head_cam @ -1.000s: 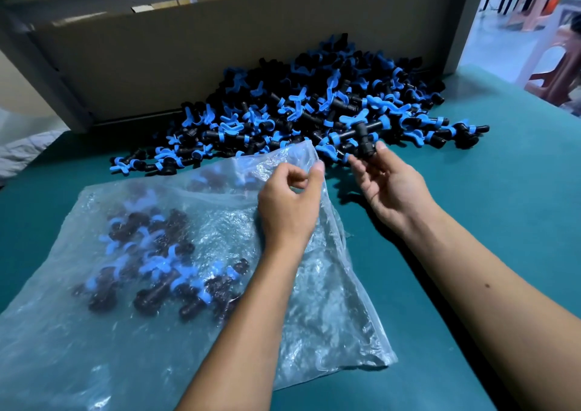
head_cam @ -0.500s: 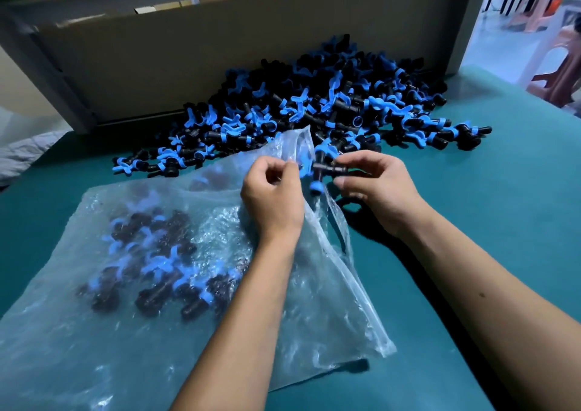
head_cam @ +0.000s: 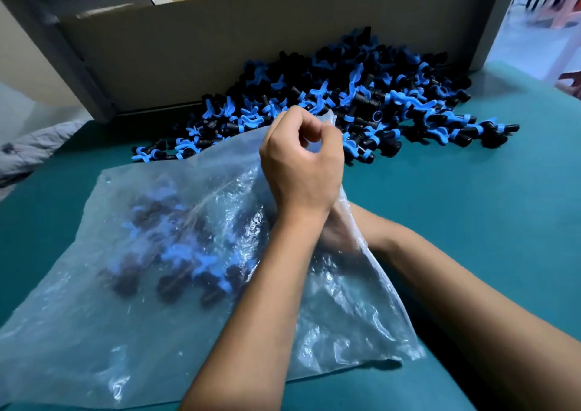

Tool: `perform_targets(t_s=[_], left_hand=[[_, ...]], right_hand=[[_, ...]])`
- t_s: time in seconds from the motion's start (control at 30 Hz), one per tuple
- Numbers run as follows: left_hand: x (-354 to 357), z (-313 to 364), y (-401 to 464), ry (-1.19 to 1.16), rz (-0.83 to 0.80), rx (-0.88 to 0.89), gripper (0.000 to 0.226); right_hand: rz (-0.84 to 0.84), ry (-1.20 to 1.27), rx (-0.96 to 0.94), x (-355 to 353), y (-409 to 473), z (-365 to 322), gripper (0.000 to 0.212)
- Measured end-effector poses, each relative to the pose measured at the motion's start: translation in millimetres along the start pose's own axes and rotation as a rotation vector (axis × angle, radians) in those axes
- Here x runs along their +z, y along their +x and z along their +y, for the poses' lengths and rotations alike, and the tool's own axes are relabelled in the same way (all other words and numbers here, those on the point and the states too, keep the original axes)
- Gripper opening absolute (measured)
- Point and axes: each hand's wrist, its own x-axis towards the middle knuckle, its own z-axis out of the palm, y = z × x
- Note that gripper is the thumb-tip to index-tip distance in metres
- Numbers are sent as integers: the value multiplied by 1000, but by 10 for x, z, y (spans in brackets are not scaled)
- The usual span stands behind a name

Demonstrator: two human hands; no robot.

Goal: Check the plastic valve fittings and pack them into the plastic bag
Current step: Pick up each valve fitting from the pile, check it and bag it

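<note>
On the table [head_cam: 471, 222], the left hand [head_cam: 301, 165] pinched the bag [head_cam: 94, 316] mouth up while the right hand [head_cam: 338, 234] reached inside, its grip hidden.

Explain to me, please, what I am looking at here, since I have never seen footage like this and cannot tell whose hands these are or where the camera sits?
There is no machine here: a person works with two bare hands, and the single picture comes from a camera worn on their head, looking forward and down.

The surface is a green table. At its far side a pile of black and blue valve fittings lies against a cardboard box. Nearer lies a clear plastic bag with a cluster of fittings already inside.

The left hand pinches the bag's raised edge, holding its mouth open. The right hand is reaching inside the bag, seen only dimly through the plastic, so I cannot tell whether it holds a fitting.
</note>
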Motion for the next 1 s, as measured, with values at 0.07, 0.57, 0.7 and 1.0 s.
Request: perform_targets(t_s=[0.07,0.57,0.7,1.0], left_hand=[[-3,-24,-7,-1,-4,-11,16],[87,-565,-362,318,-392,-375,14],[78,-593,-372,298,-378,-382,13],[75,-624,-354,110,-318,-361,9]], right_hand=[[32,-49,114,2,9,46,25],[410,-833,336,-560,77,538,60],[598,-651,189,-555,-7,502,26],[1072,4,78,-603,-75,424,17]])
